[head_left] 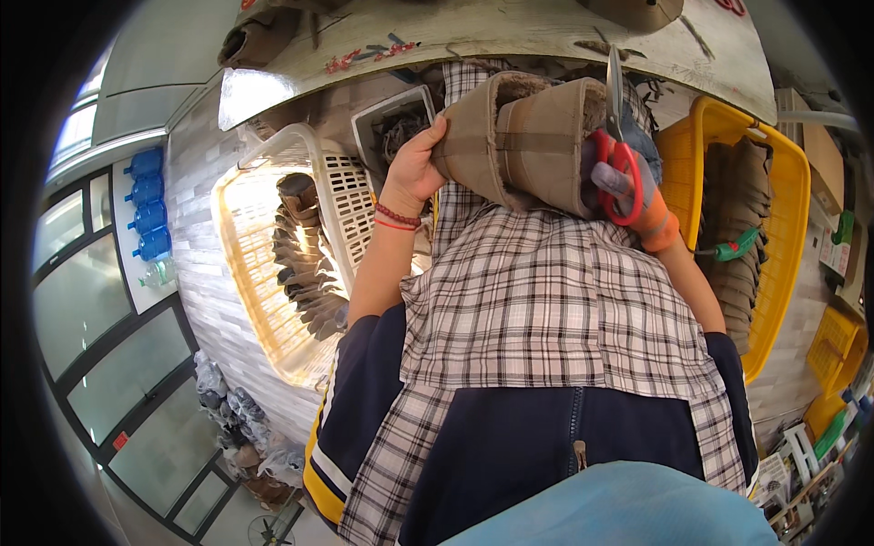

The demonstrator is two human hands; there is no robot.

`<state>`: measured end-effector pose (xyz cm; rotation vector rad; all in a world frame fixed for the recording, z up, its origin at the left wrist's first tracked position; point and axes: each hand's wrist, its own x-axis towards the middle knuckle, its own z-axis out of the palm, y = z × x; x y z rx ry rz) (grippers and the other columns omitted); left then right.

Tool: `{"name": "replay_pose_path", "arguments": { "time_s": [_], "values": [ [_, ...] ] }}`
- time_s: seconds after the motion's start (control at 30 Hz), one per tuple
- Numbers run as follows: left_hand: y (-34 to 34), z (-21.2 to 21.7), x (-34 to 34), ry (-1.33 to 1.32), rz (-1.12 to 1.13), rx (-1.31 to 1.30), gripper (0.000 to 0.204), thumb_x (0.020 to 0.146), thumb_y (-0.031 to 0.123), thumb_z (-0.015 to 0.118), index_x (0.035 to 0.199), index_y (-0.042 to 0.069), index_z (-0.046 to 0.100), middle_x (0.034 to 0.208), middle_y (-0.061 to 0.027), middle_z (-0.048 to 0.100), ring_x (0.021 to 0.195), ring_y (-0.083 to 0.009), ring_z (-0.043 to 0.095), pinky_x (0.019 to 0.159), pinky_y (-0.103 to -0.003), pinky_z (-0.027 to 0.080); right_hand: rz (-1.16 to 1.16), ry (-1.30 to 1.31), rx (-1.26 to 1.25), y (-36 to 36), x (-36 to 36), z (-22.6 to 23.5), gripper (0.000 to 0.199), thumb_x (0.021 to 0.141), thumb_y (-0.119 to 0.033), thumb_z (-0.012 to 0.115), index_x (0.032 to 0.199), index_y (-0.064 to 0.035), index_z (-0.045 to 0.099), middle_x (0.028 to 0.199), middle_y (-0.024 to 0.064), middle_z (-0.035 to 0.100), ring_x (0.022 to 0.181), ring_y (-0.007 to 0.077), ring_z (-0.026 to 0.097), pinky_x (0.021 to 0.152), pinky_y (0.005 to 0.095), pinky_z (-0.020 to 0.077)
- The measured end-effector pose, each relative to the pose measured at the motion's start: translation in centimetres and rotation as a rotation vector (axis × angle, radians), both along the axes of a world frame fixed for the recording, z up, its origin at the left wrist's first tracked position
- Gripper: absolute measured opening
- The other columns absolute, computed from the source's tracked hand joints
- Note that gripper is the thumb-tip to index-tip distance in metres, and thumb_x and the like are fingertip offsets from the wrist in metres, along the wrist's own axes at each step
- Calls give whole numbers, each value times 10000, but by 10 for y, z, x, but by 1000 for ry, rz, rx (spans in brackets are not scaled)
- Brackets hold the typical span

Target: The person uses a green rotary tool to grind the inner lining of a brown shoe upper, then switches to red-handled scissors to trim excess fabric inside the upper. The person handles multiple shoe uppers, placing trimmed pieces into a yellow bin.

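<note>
In front of my lap are two brown fleece-lined boot uppers (pixel 542 150), lying on their sides against each other. My left hand (pixel 417 164) is closed on the edge of the left one, with the thumb on top. Red-handled scissors (pixel 614 100) are in my right hand (pixel 654 205), their blades pointing up and away beside the right upper's fleecy opening. That hand has greyish coverings on its fingers and an orange band near the wrist. Some of its fingers are hidden behind the handles and the upper. A plaid apron (pixel 510 309) covers my lap.
A worktable (pixel 510 41) with thread scraps and more brown pieces crosses the far side. A white basket (pixel 241 246) at left and a yellow basket (pixel 787 255) at right hold stacked brown pieces. A green-handled tool (pixel 736 246) rests on the right stack. A small grey bin (pixel 364 136) stands under the table.
</note>
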<state>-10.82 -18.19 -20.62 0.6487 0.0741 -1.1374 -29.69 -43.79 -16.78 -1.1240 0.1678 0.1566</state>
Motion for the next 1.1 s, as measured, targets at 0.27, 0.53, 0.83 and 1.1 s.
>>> {"name": "replay_pose_path", "arguments": {
  "time_s": [0.27,0.53,0.83,1.1],
  "values": [
    [12,-10,-2,-32,30,37,468,899,176,565,1315,17,421,1264,-124,537,1143,-262,533,998,-429,413,-36,-29,-409,45,34,16,438,735,-308,781,1016,-29,594,727,0,561,680,77,501,627,244,445],
    [28,-37,-3,-38,201,81,445,872,346,598,1166,18,534,980,-95,598,857,-238,543,752,-366,438,-70,-86,-1618,-23,16,19,314,760,-321,682,968,-99,605,876,106,644,825,277,627,709,377,504],
    [35,-51,-1,-81,212,109,497,867,402,589,1175,15,537,1008,-117,598,887,-251,542,772,-360,436,295,-103,-1851,-15,20,48,380,714,-280,713,1022,-101,580,944,92,619,854,253,615,743,358,500],
    [32,-42,-1,-88,185,-5,490,884,250,597,1289,11,460,1242,-109,560,1128,-261,544,997,-421,413,486,-158,-1947,10,46,54,276,735,-235,680,952,-71,634,923,96,634,840,216,634,687,329,520]
  ]
}}
